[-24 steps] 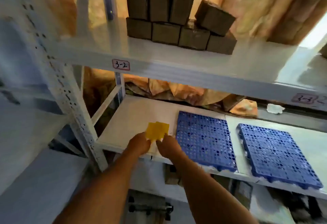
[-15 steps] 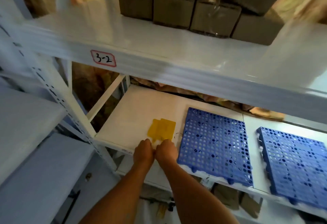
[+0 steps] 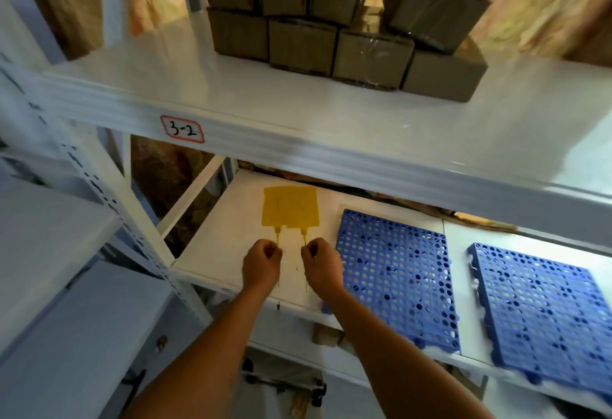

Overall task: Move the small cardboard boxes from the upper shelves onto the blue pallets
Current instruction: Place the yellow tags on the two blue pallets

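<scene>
Several small brown cardboard boxes (image 3: 334, 37) are stacked in two layers on the white upper shelf (image 3: 231, 100) labelled 3-2. On the lower shelf (image 3: 228, 239) lie two blue perforated pallets, the nearer pallet (image 3: 394, 273) in the middle and the second pallet (image 3: 539, 316) at the right, both bare. My left hand (image 3: 261, 266) and my right hand (image 3: 319, 266) are closed side by side above the lower shelf, left of the nearer pallet. Each pinches a thin yellow strip of a pair of flat yellow tags (image 3: 289, 206).
A perforated white upright post (image 3: 109, 200) stands at the left of the rack. Crumpled brown paper (image 3: 546, 1) lines the back behind the shelves. More items show dimly under the lower shelf (image 3: 328, 335). A white side surface (image 3: 43, 246) lies at far left.
The view has moved closer to the rack and tilted. My hands, together on the yellow tags before, have drawn slightly apart, and the tags now lie spread farther back on the lower shelf.
</scene>
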### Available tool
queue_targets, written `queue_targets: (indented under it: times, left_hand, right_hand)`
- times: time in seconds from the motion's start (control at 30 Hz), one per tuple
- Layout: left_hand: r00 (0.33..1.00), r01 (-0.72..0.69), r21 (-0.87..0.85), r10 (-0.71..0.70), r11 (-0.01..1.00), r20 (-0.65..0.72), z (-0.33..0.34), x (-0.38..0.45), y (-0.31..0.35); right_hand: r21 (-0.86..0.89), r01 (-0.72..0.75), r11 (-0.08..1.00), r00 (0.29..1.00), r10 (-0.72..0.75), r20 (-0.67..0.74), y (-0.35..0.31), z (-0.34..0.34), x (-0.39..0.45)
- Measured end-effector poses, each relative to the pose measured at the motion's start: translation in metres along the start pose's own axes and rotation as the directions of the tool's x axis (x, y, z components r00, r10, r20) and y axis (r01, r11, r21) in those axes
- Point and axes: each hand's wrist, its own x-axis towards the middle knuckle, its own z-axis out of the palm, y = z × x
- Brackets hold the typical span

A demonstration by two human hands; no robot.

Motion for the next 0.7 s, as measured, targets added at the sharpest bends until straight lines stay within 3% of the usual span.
queue_targets:
  times: [0.13, 0.33, 0.7]
  left_hand:
    - [0.996, -0.084, -0.127, 0.088, 0.988, 0.025, -0.005, -0.008, 0.015]
    - [0.988, -0.108, -0.190, 0.126, 0.976, 0.088, 0.002, -0.031, 0.022]
    - [0.975, -0.121, -0.236, 0.160, 0.964, 0.154, 0.034, -0.061, 0.043]
  right_hand:
    - [0.022, 0.093, 0.995, 0.994, -0.091, -0.056, 0.007, -0.028, -0.013]
    - [0.007, 0.102, 0.995, 0.984, -0.100, -0.149, 0.030, -0.056, -0.040]
    - [0.094, 0.100, 0.991, 0.977, -0.080, -0.198, 0.055, -0.088, -0.065]
